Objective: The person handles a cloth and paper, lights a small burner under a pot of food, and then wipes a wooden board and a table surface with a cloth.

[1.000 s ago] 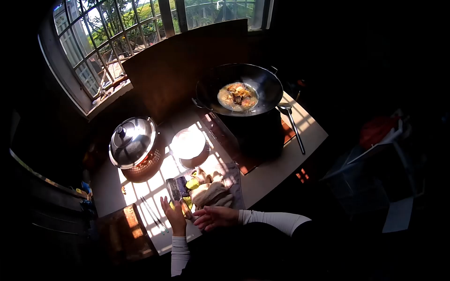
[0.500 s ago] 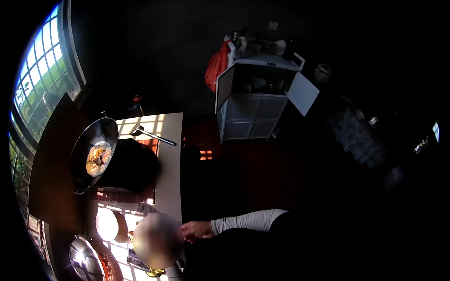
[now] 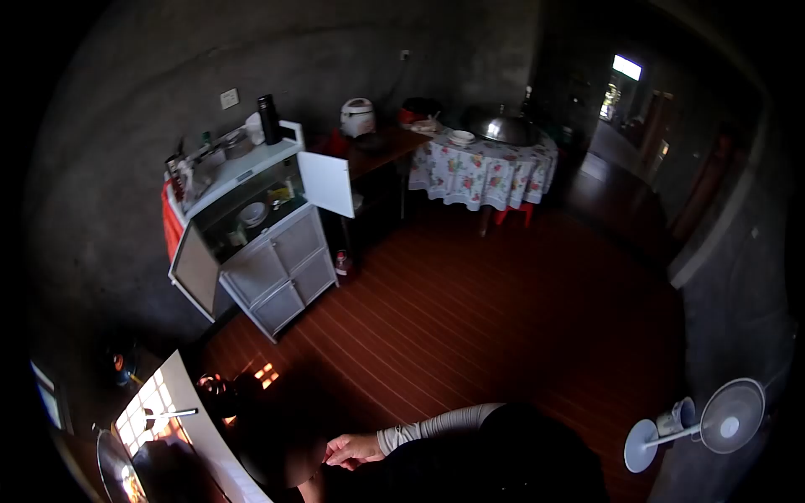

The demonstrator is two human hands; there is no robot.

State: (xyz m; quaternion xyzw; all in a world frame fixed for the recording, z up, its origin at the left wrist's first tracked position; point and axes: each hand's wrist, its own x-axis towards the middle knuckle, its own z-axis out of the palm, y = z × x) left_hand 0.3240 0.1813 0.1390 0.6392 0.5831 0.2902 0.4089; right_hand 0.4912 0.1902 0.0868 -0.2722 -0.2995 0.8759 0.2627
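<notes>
At the lower middle, my right hand (image 3: 352,450) sticks out of a pale sleeve (image 3: 444,425). Its fingers are curled and pinched together; whatever may be between them is too dark to make out. Just left of its fingertips, a dark blurred patch covers most of my left hand (image 3: 310,486), and only a bit of it by the wrist shows. Left of both hands runs a white countertop (image 3: 205,432). On it lies a spatula (image 3: 174,413) with a dark handle. A wok (image 3: 109,465) with food in it is partly cut off in the lower left corner.
A white cabinet (image 3: 277,272) stands with both upper doors swung out, dishes inside and a black thermos (image 3: 268,119) on top. Farther back are a rice cooker (image 3: 358,117) and a round table with a floral tablecloth (image 3: 478,172). A white fan (image 3: 731,417) is at right.
My view has swung right, away from the window and stove. The wok, spatula and countertop have shifted toward the lower left. The lidded pot and white bowl have left the view.
</notes>
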